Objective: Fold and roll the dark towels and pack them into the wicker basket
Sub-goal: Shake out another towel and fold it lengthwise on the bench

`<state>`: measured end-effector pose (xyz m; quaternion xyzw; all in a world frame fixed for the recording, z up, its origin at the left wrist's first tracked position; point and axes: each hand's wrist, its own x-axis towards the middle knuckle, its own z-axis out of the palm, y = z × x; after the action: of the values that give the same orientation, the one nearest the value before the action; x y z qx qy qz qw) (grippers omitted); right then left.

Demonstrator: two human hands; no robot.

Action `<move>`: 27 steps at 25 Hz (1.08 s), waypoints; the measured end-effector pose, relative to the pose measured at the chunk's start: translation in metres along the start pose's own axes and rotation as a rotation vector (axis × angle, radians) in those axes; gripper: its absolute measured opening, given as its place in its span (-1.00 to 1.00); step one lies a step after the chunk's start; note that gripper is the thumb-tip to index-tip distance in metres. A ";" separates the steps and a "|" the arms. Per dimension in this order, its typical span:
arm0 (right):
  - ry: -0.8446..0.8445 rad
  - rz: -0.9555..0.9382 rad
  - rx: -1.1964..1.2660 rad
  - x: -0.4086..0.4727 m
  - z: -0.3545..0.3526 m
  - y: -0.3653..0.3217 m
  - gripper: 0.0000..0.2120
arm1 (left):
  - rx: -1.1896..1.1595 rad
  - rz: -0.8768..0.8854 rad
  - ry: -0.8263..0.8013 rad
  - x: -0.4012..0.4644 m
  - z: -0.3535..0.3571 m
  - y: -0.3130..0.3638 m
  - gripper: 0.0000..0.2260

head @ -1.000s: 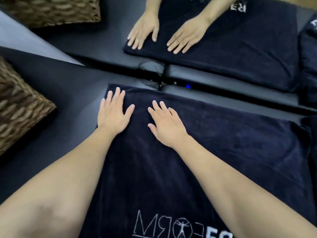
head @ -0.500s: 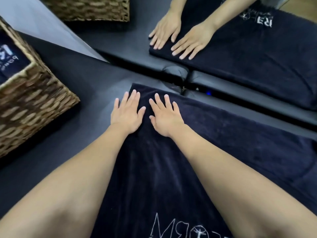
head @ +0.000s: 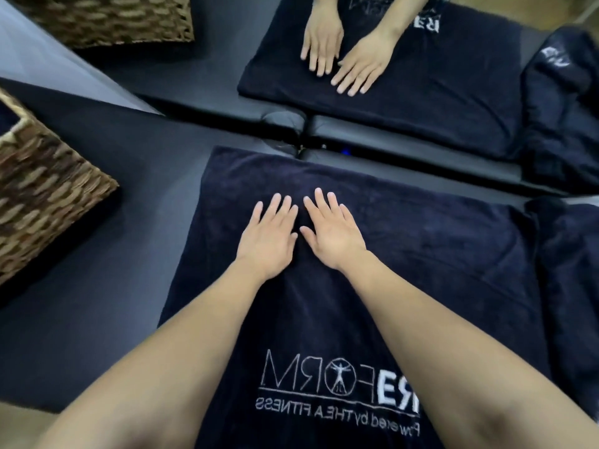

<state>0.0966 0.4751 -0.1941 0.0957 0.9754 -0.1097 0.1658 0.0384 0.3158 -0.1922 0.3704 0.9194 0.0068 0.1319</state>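
Dark towel [head: 405, 270] lies spread flat on the dark padded counter [head: 107, 319], its far edge close to a mirror [head: 227, 34] that stands along the back of the counter. White logo print [head: 340, 380] sits on the near part of the towel, reading reversed in this view, with a small figure in a circle among the letters and a line of smaller text below it. Left hand [head: 267, 239] rests palm down on the towel, fingers straight and slightly apart, holding nothing. Right hand [head: 334, 233] lies just beside it, also flat and palm down, fingers straight, holding nothing; the two thumbs nearly touch. Both forearms reach in from the bottom edge and cross over the near part of the towel. Wicker basket [head: 42, 189] stands on the counter to the left, well apart from the towel, one corner toward the towel; something dark shows inside at its top edge, too little in view to identify. More dark towel fabric [head: 570, 270] lies bunched at the right, touching or overlapping the spread towel's right edge; cannot tell which. The mirror repeats the scene: both flat hands on the towel, the basket at upper left, the bunched fabric at upper right. A small blue light [head: 346, 153] glows in the seam where counter meets mirror.
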 end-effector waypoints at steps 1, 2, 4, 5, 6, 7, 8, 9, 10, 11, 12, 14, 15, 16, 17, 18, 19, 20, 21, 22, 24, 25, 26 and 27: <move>0.003 0.042 0.014 -0.013 0.000 0.018 -0.38 | 0.000 0.029 -0.022 0.000 0.003 0.017 -0.45; 0.006 0.088 0.026 -0.027 0.000 0.037 -0.38 | -0.001 0.055 -0.044 0.001 0.004 0.035 -0.43; 0.016 0.182 0.045 -0.060 0.004 0.077 -0.38 | 0.009 0.109 -0.080 0.003 0.007 0.074 -0.39; 0.027 0.222 0.056 -0.079 0.008 0.098 -0.39 | 0.023 0.147 -0.091 0.004 0.009 0.095 -0.37; 0.038 0.257 0.067 -0.097 0.012 0.117 -0.39 | 0.041 0.191 -0.102 0.006 0.012 0.116 -0.37; 0.047 0.283 0.076 -0.113 0.016 0.133 -0.39 | 0.061 0.231 -0.112 0.007 0.014 0.135 -0.36; 0.055 0.308 0.082 -0.127 0.019 0.148 -0.39 | 0.076 0.269 -0.120 0.007 0.016 0.154 -0.36; 0.062 0.339 0.090 -0.142 0.022 0.165 -0.38 | 0.086 0.305 -0.126 0.009 0.020 0.177 -0.36; 0.067 0.369 0.098 -0.154 0.025 0.181 -0.37 | 0.088 0.331 -0.128 0.010 0.023 0.198 -0.35; 0.071 0.393 0.106 -0.164 0.027 0.197 -0.35 | 0.087 0.351 -0.130 0.012 0.028 0.219 -0.35; 0.076 0.413 0.112 -0.171 0.027 0.213 -0.33 | 0.086 0.366 -0.132 0.014 0.031 0.238 -0.34; 0.080 0.439 0.098 -0.180 0.028 0.241 -0.28 | 0.091 0.387 -0.135 0.021 0.036 0.271 -0.34; 0.080 0.447 0.081 -0.182 0.027 0.252 -0.25 | 0.092 0.392 -0.134 0.025 0.037 0.282 -0.35; 0.082 0.452 0.069 -0.183 0.025 0.263 -0.22 | 0.091 0.392 -0.128 0.031 0.038 0.292 -0.36; 0.090 0.454 0.073 -0.183 0.024 0.275 -0.19 | 0.085 0.384 -0.121 0.038 0.039 0.302 -0.36; 0.102 0.454 0.090 -0.183 0.022 0.287 -0.17 | 0.074 0.364 -0.115 0.046 0.039 0.312 -0.37; 0.112 0.449 0.114 -0.181 0.020 0.298 -0.15 | 0.064 0.337 -0.113 0.054 0.040 0.321 -0.37; 0.119 0.442 0.138 -0.179 0.019 0.308 -0.12 | 0.055 0.310 -0.114 0.061 0.040 0.329 -0.38; 0.125 0.434 0.159 -0.177 0.016 0.317 -0.09 | 0.048 0.285 -0.118 0.067 0.042 0.337 -0.38; 0.128 0.426 0.180 -0.173 0.014 0.326 -0.04 | 0.042 0.263 -0.126 0.074 0.042 0.344 -0.38; 0.121 0.413 0.208 -0.164 0.007 0.340 0.05 | 0.033 0.233 -0.151 0.086 0.041 0.354 -0.37; 0.113 0.411 0.214 -0.160 0.003 0.346 0.09 | 0.033 0.230 -0.160 0.090 0.039 0.355 -0.37; 0.106 0.412 0.223 -0.156 -0.001 0.353 0.13 | 0.036 0.228 -0.170 0.095 0.037 0.355 -0.37; 0.097 0.419 0.241 -0.152 -0.004 0.359 0.15 | 0.038 0.228 -0.183 0.099 0.034 0.355 -0.36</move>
<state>0.3159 0.7970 -0.2036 0.3201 0.9209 -0.1839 0.1251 0.2197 0.6381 -0.2098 0.4740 0.8555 -0.0295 0.2063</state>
